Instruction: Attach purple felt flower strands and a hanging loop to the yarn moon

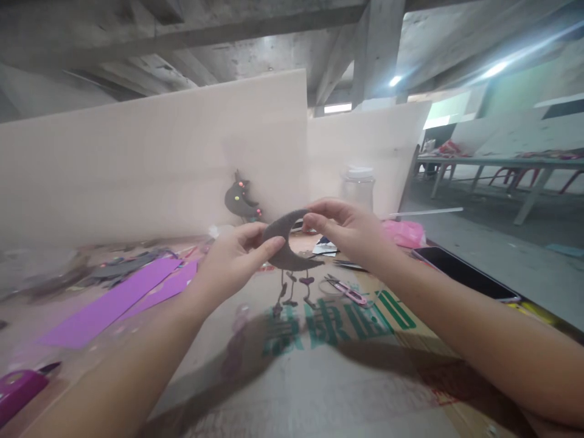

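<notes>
A dark grey felt crescent moon [295, 261] is held up above the cardboard by both hands. My left hand [239, 255] pinches its rounded left side, thumb in front. My right hand [344, 230] grips the upper tip between thumb and fingers. From the crescent's lower edge hang several thin strings with small dark pieces, among them a purple heart [307, 280]. Pink-handled thread snips [349, 292] lie on the cardboard to the right of the strings. Behind, against the white board, is another dark crescent [237, 199] with coloured dots.
Purple sheets [114, 298] and grey felt pieces [123, 266] lie at left, with a magenta-handled tool [20, 389] at the near left edge. A phone [463, 274], a pink bag [404, 232] and a clear jar [358, 187] are at right. White boards [159, 164] stand behind the cardboard surface [274, 389].
</notes>
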The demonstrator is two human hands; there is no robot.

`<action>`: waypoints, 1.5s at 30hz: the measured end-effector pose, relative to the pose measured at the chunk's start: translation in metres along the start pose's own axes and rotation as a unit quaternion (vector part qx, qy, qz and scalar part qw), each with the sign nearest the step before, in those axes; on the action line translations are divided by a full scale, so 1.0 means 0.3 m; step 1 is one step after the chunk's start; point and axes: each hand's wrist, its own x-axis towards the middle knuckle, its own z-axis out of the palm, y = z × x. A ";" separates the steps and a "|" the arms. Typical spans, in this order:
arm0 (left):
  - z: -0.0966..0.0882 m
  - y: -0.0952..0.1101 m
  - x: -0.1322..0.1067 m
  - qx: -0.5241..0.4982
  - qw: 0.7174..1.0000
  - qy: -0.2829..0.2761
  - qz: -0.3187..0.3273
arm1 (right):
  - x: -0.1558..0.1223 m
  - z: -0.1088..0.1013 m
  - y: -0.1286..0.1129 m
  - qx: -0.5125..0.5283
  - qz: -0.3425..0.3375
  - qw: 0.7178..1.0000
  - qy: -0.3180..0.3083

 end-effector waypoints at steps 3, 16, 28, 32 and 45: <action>0.005 -0.003 0.000 0.010 1.000 -0.008 0.001 | -0.011 -0.001 -0.020 0.003 -0.021 1.000 0.001; 0.007 0.051 -0.024 0.097 0.995 -0.028 0.019 | -0.001 -0.031 -0.041 -0.006 0.001 0.999 -0.049; 0.041 0.057 -0.060 0.034 0.995 0.083 0.046 | -0.064 0.009 -0.115 -0.073 -0.048 0.995 -0.050; 0.037 0.066 -0.066 0.063 0.992 0.086 0.061 | -0.068 0.001 -0.114 -0.063 -0.056 0.994 -0.075; 0.029 0.106 -0.084 -0.007 0.992 0.127 -0.012 | -0.083 0.006 -0.120 -0.060 -0.043 0.981 -0.181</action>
